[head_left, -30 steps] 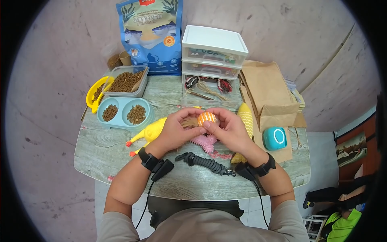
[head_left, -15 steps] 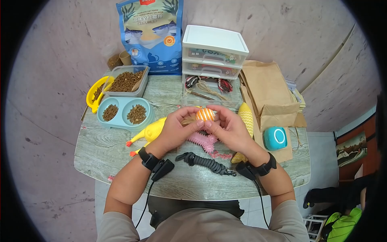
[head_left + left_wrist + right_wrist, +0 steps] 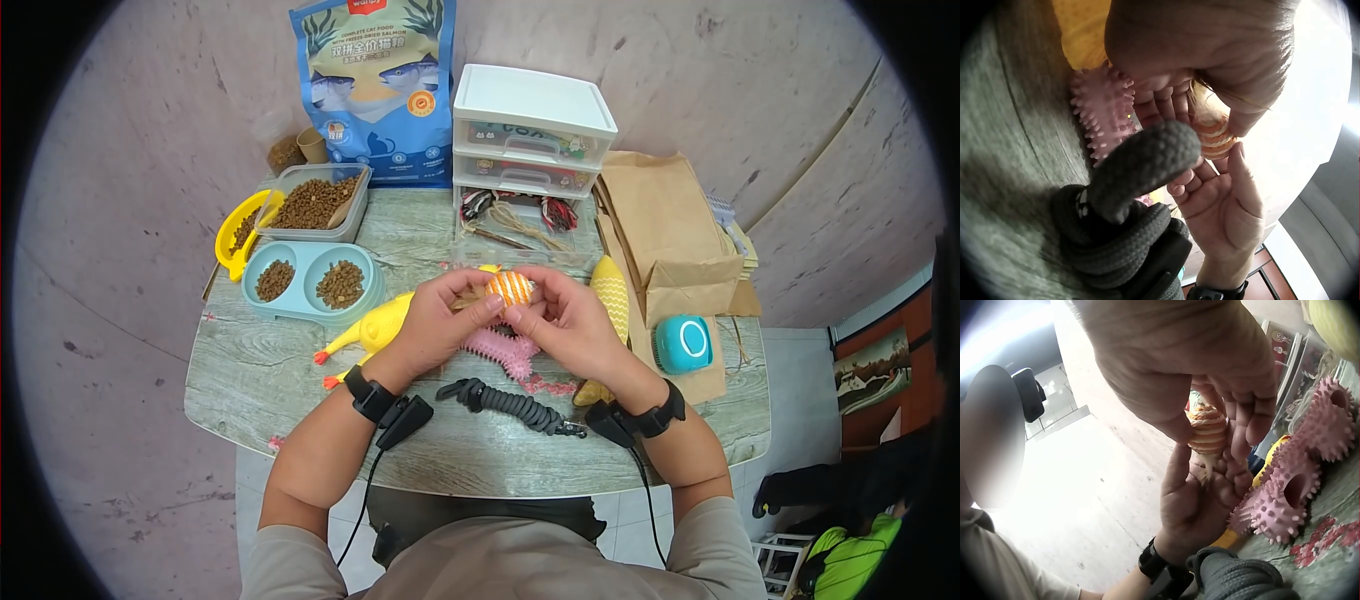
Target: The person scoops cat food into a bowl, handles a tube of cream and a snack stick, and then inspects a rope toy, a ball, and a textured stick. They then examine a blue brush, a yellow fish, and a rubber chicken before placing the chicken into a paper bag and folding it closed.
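Both hands hold a small ball (image 3: 511, 288) wound with orange and white cord, raised over the middle of the table. My left hand (image 3: 445, 320) pinches it from the left with the thumb in front. On the other side, my right hand (image 3: 572, 318) grips it between thumb and fingers. A pale feathery tuft (image 3: 1207, 469) sticks out of the ball toward the left palm. Below the hands lies a pink spiky rubber toy (image 3: 510, 352), partly covered by them. Nearer the body is a coiled dark grey rope (image 3: 508, 402) with a metal clip.
A yellow rubber chicken (image 3: 382, 326) lies left, a yellow patterned toy (image 3: 610, 292) right. Behind stand a blue double bowl (image 3: 312, 308) with kibble, a kibble tub (image 3: 345, 228), a cat food bag (image 3: 376, 130) and drawers (image 3: 535, 95). Paper bags (image 3: 665, 220) and a teal brush (image 3: 683, 344) are right.
The striped ball has turned slightly between the fingertips, and its stripes now run at another angle. Both hands keep nearly the same place. A person at far right has shifted.
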The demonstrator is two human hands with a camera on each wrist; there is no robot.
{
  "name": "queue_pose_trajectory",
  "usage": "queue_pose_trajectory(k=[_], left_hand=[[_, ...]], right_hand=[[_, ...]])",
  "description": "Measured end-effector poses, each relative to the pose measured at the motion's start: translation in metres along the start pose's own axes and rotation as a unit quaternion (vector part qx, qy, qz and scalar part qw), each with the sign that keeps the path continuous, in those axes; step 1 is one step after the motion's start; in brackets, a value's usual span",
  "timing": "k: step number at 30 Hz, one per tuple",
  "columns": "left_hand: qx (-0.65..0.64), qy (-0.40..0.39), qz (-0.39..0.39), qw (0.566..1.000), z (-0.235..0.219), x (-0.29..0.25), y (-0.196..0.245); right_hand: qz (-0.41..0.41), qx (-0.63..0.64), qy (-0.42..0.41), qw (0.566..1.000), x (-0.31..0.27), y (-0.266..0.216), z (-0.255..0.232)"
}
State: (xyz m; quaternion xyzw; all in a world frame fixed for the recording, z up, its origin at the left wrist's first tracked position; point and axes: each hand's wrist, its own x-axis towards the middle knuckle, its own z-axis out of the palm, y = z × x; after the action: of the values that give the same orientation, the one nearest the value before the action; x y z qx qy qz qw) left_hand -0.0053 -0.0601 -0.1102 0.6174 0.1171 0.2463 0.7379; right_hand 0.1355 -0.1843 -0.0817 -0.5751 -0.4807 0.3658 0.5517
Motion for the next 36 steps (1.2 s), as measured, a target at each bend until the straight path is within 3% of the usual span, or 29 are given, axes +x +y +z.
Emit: queue_pose_trajectory(k=[4,7,10,14,15,17,21,23,25,29,34,36], left_hand=[[-0.001,-0.01,-0.015,1.0,-0.003,0.001,-0.006],[-0.028,-0.005,-0.003,1.0,-0.004,0.003,-0.01],[-0.061,0.009,0.01,0.998,-0.003,0.006,-0.012],[-0.058,0.004,0.005,0.998,-0.004,0.007,-0.009],[-0.06,0.003,0.005,0.998,-0.004,0.007,-0.01],[-0.079,0.0,-0.001,0.997,-0.007,0.008,-0.012],[-0.079,0.006,0.003,0.997,-0.007,0.008,-0.013],[-0.069,-0.005,0.003,0.998,-0.007,0.008,-0.014],[-0.07,-0.006,0.004,0.998,-0.007,0.008,-0.014],[-0.07,-0.007,0.0,0.998,-0.008,0.008,-0.015],[-0.059,-0.004,-0.002,0.998,-0.007,0.008,-0.016],[-0.056,-0.004,-0.004,0.998,-0.007,0.008,-0.015]], right_hand=[[-0.03,0.005,0.008,0.999,0.001,0.005,-0.001],[0.023,-0.071,0.033,0.997,0.005,-0.001,-0.014],[-0.037,-0.124,0.15,0.98,0.026,0.009,-0.035],[-0.027,-0.275,0.195,0.941,0.057,-0.002,-0.052],[-0.027,-0.276,0.195,0.941,0.064,0.003,-0.056],[-0.077,-0.437,0.139,0.886,0.078,0.016,-0.065],[-0.081,-0.493,0.151,0.853,0.072,0.011,-0.05],[-0.051,-0.499,0.119,0.857,0.074,-0.001,-0.046],[0.056,-0.513,0.021,0.856,0.08,-0.008,-0.045],[0.053,-0.502,-0.006,0.863,0.088,0.002,-0.051],[-0.091,-0.523,0.028,0.847,0.072,-0.002,-0.051],[-0.087,-0.521,0.017,0.849,0.052,-0.022,-0.042]])
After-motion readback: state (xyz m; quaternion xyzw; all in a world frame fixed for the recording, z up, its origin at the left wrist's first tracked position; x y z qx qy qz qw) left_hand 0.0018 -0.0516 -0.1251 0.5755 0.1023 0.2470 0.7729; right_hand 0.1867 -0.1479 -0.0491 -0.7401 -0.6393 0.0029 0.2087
